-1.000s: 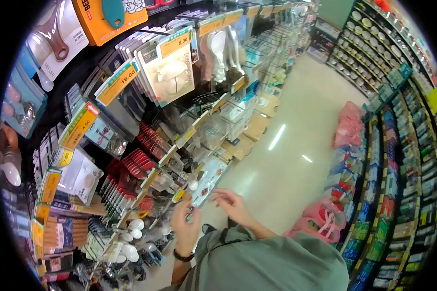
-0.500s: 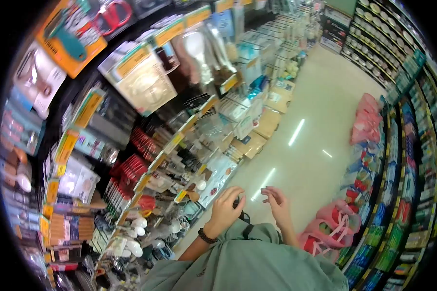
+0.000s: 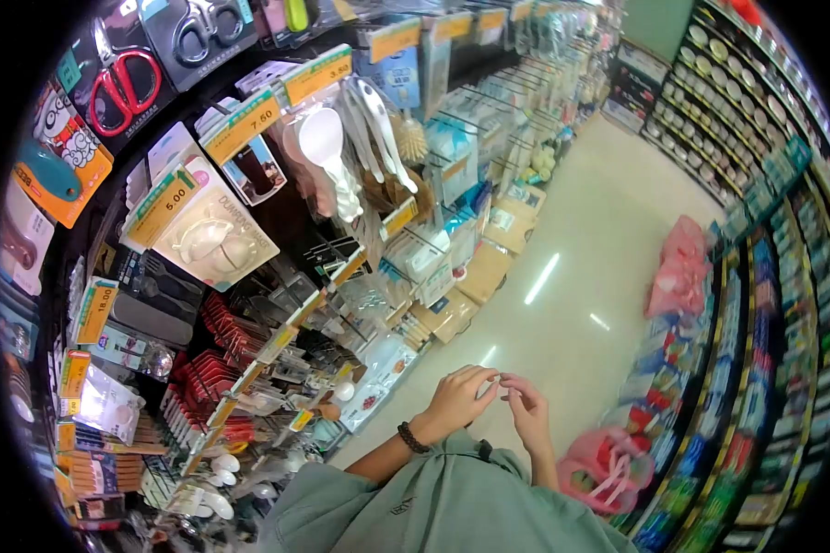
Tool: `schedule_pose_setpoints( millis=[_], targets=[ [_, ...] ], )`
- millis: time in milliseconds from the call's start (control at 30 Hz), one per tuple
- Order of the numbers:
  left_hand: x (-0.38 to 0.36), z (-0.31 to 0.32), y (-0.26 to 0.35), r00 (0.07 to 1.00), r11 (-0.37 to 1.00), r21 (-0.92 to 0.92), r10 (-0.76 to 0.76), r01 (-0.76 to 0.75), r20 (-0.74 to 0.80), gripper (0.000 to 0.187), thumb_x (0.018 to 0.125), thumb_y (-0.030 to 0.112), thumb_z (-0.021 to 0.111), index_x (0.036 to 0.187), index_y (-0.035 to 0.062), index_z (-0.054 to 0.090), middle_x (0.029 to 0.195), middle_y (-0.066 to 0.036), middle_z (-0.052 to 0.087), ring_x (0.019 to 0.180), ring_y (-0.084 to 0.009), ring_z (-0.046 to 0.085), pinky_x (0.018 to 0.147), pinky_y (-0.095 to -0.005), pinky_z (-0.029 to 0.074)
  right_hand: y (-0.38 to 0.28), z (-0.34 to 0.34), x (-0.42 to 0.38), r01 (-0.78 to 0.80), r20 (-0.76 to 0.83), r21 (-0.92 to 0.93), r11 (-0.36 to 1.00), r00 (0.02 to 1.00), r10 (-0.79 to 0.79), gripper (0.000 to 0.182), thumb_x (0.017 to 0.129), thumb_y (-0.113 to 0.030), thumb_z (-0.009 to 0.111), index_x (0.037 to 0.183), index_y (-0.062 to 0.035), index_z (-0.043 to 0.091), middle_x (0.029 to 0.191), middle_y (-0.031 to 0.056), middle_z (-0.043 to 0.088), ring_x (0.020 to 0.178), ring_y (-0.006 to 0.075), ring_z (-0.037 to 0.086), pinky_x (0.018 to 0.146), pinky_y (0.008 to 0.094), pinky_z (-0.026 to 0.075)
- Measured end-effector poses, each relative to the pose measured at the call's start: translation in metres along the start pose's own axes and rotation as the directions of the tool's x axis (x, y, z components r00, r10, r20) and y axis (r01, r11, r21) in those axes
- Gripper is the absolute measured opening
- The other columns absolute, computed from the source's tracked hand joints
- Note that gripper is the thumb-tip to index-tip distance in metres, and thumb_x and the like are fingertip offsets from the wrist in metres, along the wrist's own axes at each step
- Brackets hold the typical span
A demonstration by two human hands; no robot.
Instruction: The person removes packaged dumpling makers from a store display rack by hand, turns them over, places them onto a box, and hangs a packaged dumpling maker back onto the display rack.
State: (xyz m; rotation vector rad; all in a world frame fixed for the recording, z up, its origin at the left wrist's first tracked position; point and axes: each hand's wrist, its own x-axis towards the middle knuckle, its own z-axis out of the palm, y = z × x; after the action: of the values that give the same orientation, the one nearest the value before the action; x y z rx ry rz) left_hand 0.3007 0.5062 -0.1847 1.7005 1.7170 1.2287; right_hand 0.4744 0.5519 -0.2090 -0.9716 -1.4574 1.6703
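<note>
My left hand [image 3: 459, 400], with a dark beaded bracelet [image 3: 412, 438] on the wrist, is held in front of my body over the aisle. Its fingers are bent, and a gap shows between thumb and forefinger. Close beside it is my right hand [image 3: 528, 411], fingers loosely curved and apart. The fingertips of both hands meet or nearly meet; I see nothing held between them. Just below, a small black piece [image 3: 484, 450] lies against the green-grey shirt [image 3: 424, 502].
Left, a rack holds red-handled scissors [image 3: 125, 90], white spoons [image 3: 321, 138], a dumpling mould [image 3: 214, 241] and price tags. Cardboard boxes [image 3: 484, 274] line its foot. Pink bags [image 3: 608, 470] stand by the right shelves [image 3: 710, 415]. A shiny floor [image 3: 572, 240] runs between.
My hands have come together from a small gap until their fingertips meet or nearly meet. The view has shifted, so the upper left rack items appear lower and further left.
</note>
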Motion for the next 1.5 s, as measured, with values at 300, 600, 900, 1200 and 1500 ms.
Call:
schedule_pose_setpoints(
  millis=[300,600,900,1200,1500],
  targets=[
    [0.074,-0.054,-0.027,0.736,0.940,-0.333,-0.276,0.072,-0.619,0.018,0.085,0.000,0.067,0.103,0.0009,0.065,0.089,-0.008,0.068,0.082,-0.0179,0.066,0.074,-0.0313,0.053,-0.055,-0.005,0.155,0.063,0.422,-0.158,0.985,0.907,0.010,0.026,0.098,-0.005,0.050,0.123,-0.0002,0.057,0.116,0.0116,0.065,0.106,0.0171,0.061,0.089,0.0303,0.050],
    [0.037,-0.237,-0.003,0.038,0.946,0.189,0.185,0.265,-0.982,0.075,0.084,0.001,0.068,0.147,-0.0039,0.028,0.149,-0.018,0.036,0.139,-0.0286,0.033,0.118,-0.0399,0.020,-0.116,0.154,0.200,0.163,0.869,0.138,0.977,0.453,-0.198,0.046,0.094,-0.001,0.053,0.140,-0.0014,0.042,0.133,0.0122,0.056,0.121,0.0199,0.054,0.098,0.0333,0.046],
    [0.048,-0.245,-0.005,0.040,0.988,0.048,0.042,0.144,-0.998,0.063,0.087,0.000,0.067,0.142,-0.0032,0.036,0.139,-0.019,0.049,0.132,-0.0253,0.045,0.111,-0.0364,0.032,-0.137,0.307,0.212,0.283,0.807,0.304,0.910,0.431,-0.404,0.052,0.090,-0.005,0.061,0.138,-0.0005,0.043,0.126,0.0134,0.055,0.112,0.0210,0.053,0.097,0.0330,0.043],
    [0.043,-0.230,0.003,0.092,0.985,0.042,0.027,0.168,-0.995,0.041,0.095,0.004,0.058,0.134,-0.0052,0.049,0.137,-0.015,0.052,0.129,-0.0224,0.048,0.109,-0.0353,0.036,-0.150,0.332,0.197,0.367,0.724,0.454,0.812,0.379,-0.577,0.027,0.094,-0.010,0.059,0.117,0.0040,0.058,0.106,0.0162,0.064,0.095,0.0246,0.063,0.083,0.0325,0.048],
    [0.029,-0.192,0.042,-0.080,0.933,-0.003,0.028,0.360,-0.996,0.060,0.089,0.002,0.066,0.142,-0.0029,0.039,0.141,-0.016,0.044,0.129,-0.0238,0.044,0.104,-0.0354,0.039,-0.154,0.286,0.198,-0.052,0.897,0.378,0.924,0.266,-0.352,0.022,0.098,-0.010,0.057,0.112,0.0057,0.062,0.092,0.0007,0.065,0.083,0.0035,0.054,0.072,0.0202,0.046]
  ],
)
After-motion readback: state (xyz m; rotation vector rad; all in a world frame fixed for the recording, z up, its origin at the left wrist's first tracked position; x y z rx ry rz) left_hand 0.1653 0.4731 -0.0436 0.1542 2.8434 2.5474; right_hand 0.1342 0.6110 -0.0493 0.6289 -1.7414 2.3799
